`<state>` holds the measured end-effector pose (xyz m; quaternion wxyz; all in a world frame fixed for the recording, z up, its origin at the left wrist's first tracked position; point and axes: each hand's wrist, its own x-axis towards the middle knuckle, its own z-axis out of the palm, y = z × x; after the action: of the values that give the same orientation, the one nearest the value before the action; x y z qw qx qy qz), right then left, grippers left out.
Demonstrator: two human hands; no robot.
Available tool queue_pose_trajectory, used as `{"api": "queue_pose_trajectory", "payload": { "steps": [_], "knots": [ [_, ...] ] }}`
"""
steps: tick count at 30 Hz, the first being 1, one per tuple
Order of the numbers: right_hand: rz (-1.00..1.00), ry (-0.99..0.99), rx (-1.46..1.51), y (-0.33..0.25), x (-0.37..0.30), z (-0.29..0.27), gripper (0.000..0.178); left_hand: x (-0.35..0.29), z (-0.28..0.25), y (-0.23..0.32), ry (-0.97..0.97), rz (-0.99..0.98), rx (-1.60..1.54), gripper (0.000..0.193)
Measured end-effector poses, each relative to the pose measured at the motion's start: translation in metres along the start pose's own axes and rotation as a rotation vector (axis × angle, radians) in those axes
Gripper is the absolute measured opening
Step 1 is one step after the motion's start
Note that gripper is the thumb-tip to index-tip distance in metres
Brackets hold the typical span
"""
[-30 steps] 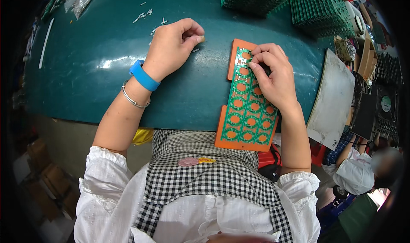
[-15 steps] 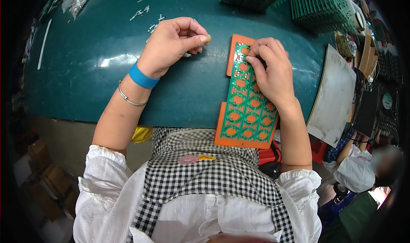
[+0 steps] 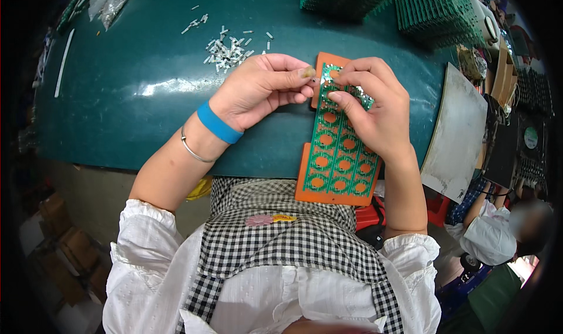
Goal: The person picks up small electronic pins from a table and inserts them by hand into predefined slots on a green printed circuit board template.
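A green circuit-board panel (image 3: 335,142) with rows of round cutouts lies on an orange holder plate (image 3: 300,188) near the table's front edge. By the panel's far left corner is my left hand (image 3: 267,86), thumb and finger pinched together; what they hold is too small to name. Over the panel's far end hovers my right hand (image 3: 378,102). Its fingers are bent, with a gap between thumb and forefinger and nothing visible in it. Small pale strip-like pieces (image 3: 230,53) lie in a loose pile beyond my left hand.
Stacks of green circuit boards (image 3: 437,14) stand at the far right. A pale flat board (image 3: 456,137) leans along the table's right edge. Clear plastic bags (image 3: 109,4) and a thin white strip (image 3: 64,63) lie at the left. At right, another person's white sleeve (image 3: 489,231) shows.
My left hand has moved right and nearer, up to the panel's edge, uncovering the pile of pale pieces. My right thumb and forefinger have drawn apart over the panel.
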<state>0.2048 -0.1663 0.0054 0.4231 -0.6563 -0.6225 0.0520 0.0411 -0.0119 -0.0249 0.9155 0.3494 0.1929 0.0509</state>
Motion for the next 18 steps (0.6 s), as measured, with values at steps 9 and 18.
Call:
{"api": "queue_pose_trajectory", "payload": {
  "steps": [9,18],
  "knots": [
    [-0.083,0.123,0.048,-0.012,0.003,0.01,0.011,0.001,0.017,-0.015,0.025,0.09,-0.006,0.019],
    [0.22,-0.227,-0.052,0.0,-0.018,-0.01,0.01,-0.001,0.009,-0.006,0.2,0.267,0.214,0.026]
  ]
}}
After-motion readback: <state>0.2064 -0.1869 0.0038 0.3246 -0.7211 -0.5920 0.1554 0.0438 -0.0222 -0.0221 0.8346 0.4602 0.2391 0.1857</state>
